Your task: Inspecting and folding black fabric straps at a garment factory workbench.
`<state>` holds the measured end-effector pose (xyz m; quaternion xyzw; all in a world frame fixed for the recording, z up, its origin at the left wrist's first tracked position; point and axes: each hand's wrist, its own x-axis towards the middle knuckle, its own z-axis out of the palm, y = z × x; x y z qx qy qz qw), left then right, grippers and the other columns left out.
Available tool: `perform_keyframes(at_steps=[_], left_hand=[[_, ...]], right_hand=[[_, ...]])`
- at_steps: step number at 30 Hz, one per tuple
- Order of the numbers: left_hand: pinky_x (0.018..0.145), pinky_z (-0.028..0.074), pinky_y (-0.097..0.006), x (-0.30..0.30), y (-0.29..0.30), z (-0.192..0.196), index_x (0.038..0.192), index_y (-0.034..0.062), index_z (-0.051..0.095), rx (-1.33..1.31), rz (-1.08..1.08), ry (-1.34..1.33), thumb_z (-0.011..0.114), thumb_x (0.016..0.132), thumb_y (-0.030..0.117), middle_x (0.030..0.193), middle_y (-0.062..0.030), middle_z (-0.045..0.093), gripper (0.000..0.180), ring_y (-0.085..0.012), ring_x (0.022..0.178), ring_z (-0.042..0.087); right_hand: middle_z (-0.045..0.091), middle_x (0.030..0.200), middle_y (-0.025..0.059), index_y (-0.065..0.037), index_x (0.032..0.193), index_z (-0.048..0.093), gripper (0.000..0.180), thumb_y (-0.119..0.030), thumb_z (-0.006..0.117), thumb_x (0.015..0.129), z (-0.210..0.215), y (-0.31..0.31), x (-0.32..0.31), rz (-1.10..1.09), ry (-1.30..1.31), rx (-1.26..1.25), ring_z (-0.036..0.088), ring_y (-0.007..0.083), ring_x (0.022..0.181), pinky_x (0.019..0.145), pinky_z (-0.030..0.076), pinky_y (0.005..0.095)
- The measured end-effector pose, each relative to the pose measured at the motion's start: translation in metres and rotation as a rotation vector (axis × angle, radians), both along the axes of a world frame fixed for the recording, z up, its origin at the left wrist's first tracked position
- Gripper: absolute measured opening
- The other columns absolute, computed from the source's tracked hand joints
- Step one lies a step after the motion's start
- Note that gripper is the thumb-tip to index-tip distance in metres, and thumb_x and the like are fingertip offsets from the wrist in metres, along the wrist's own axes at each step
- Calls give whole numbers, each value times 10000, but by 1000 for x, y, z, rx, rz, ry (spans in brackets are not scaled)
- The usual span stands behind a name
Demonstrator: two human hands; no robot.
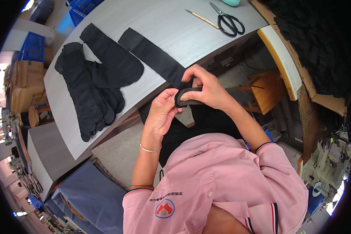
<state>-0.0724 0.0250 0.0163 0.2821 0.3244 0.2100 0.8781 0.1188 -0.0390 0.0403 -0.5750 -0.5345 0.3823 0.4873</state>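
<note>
A black sock (156,56) stretches across the grey table and over its front edge to my hands. My left hand (162,111) pinches the rim of its rounded near end between thumb and fingertips. Gripping the same end from the other side, my right hand (207,90) lays its thumb along the dark grey inner face of the fabric, its forefinger bent above. Left of this sock, another black sock (119,64) lies flat. It partly covers a fanned pile of black socks (85,97).
Black-handled scissors (230,25) and a thin wooden-handled pointed tool (202,19) lie at the table's far right. A carton of black goods (308,35) stands on the right, near a wooden stool (267,91). Blue cloth (89,189) hangs at lower left.
</note>
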Motion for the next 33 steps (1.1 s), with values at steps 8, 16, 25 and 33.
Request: perform_keyframes(at_steps=[8, 16, 25, 33], left_hand=[[627, 491, -196, 6, -4, 4, 1030, 74, 624, 113, -43, 48, 664, 954, 150, 872, 18, 651, 116, -51, 731, 594], [796, 506, -217, 15, -16, 3, 1029, 42, 623, 276, 91, 47, 653, 958, 121, 929, -13, 668, 110, -67, 840, 621], [596, 428, -175, 19, -19, 6, 984, 81, 565, 597, 69, 248, 529, 1017, 132, 841, 58, 550, 71, -10, 711, 492], [582, 428, -189, 19, -19, -2, 969, 63, 552, 514, 82, 242, 535, 1015, 138, 812, 43, 537, 89, -19, 695, 489]], right_hand=[[516, 738, -35, -41, 859, 585, 333, -142, 865, 708, 9, -7, 6, -108, -120, -78, 435, 39, 604, 544, 355, 231], [667, 764, 14, 8, 878, 671, 172, -121, 772, 823, 8, -9, 7, 60, 344, -289, 609, 62, 710, 650, 491, 235], [616, 772, -23, -14, 882, 626, 137, -94, 732, 851, -4, -9, 11, 174, 326, -246, 532, 24, 708, 629, 432, 196], [553, 722, -24, -11, 857, 585, 124, -78, 690, 852, -17, -12, -1, 111, 259, -238, 477, 46, 653, 578, 401, 232]])
